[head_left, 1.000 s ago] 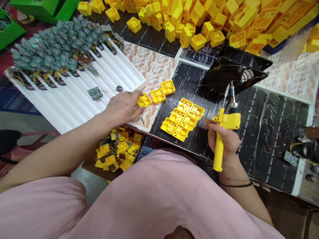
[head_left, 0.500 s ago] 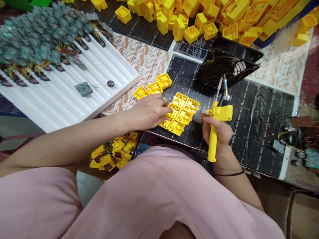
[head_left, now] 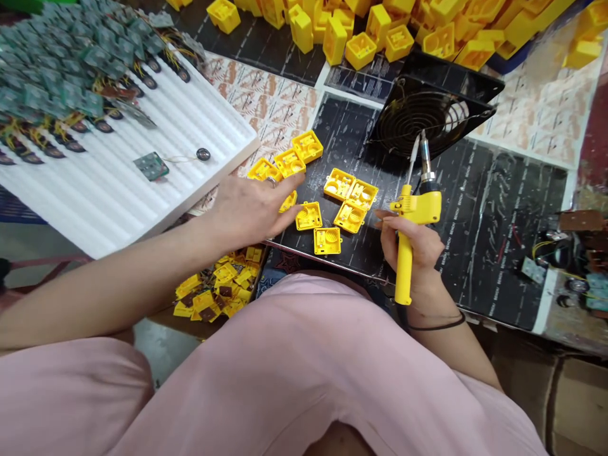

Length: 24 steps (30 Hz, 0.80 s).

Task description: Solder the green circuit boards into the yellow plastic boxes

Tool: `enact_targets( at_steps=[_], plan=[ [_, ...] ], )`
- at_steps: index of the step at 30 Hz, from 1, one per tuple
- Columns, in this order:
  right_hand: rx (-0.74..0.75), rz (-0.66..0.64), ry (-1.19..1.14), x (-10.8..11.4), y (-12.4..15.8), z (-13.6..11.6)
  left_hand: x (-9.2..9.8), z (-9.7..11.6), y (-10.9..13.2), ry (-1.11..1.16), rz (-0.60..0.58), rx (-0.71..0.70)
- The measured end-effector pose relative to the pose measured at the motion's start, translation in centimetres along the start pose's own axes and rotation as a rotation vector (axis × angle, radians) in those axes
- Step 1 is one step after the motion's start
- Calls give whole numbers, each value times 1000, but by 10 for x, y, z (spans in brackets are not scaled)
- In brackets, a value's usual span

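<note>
Spread over several small yellow plastic cases is my left hand [head_left: 254, 206], its thumb and forefinger apart. One yellow case [head_left: 288, 202] shows partly between them; whether the fingers touch it cannot be made out. Beside the thumb lies an open case [head_left: 308, 216], with another case [head_left: 327, 241] below it. Three cases [head_left: 351, 216] sit together further right, and a short row of cases [head_left: 290, 163] lies beyond my fingers. My right hand [head_left: 413, 244] is closed around the handle of a yellow soldering gun [head_left: 405, 266], its tip pointing up and away.
A black fan [head_left: 427, 120] stands behind the soldering tip. On the left, a white foam board [head_left: 190, 183] carries many circuit boards with wired speakers. Yellow cases [head_left: 361, 49] are heaped at the back, and a box of yellow parts [head_left: 223, 278] sits below the table edge.
My left hand has moved left and its fingers have spread. The tight block of yellow cases has broken up, some shifting left and one downward. My right hand still holds the soldering gun.
</note>
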State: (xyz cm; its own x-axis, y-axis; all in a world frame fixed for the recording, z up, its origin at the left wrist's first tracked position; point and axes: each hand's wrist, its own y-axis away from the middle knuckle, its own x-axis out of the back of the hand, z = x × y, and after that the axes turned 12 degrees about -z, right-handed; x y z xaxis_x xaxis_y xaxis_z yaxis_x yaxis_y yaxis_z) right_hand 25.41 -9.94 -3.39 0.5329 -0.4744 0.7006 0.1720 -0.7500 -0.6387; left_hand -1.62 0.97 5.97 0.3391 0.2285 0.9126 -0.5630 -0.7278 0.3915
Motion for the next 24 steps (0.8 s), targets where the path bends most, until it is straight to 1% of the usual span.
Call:
enact_targets(
  at_steps=[1, 3, 4, 6, 9, 11, 13, 16, 19, 21, 24],
  plan=[
    [6, -10, 3, 2, -2, -3, 0, 8, 1, 11, -49, 40],
    [-1, -73, -5, 6, -6, -10, -2, 20, 0, 2, -122, 51],
    [-9, -126, -12, 8, -8, -15, -3, 23, -1, -6, -122, 41],
    [-11, -244, -34, 10, -12, -25, -5, 24, -3, -10, -65, 12],
    [59, -359, -42, 3, -18, -39, -10, 18, -1, -1, 34, -33],
    [110, -414, -17, -4, -21, -43, -11, 15, 3, 15, 33, -15],
    [136, -454, 17, -9, -22, -44, -12, 15, 6, 29, -3, 30],
    [137, -477, 42, -6, -20, -41, -14, 17, 11, 41, -43, 55],
    [78, -506, 88, 6, -12, -38, -17, 21, 13, 40, -36, 47],
    [37, -502, 125, 12, -6, -37, -20, 25, 12, 36, -8, -2],
    [35, -416, 143, 11, 2, -38, -25, 32, 5, 29, 89, -164]
  ],
)
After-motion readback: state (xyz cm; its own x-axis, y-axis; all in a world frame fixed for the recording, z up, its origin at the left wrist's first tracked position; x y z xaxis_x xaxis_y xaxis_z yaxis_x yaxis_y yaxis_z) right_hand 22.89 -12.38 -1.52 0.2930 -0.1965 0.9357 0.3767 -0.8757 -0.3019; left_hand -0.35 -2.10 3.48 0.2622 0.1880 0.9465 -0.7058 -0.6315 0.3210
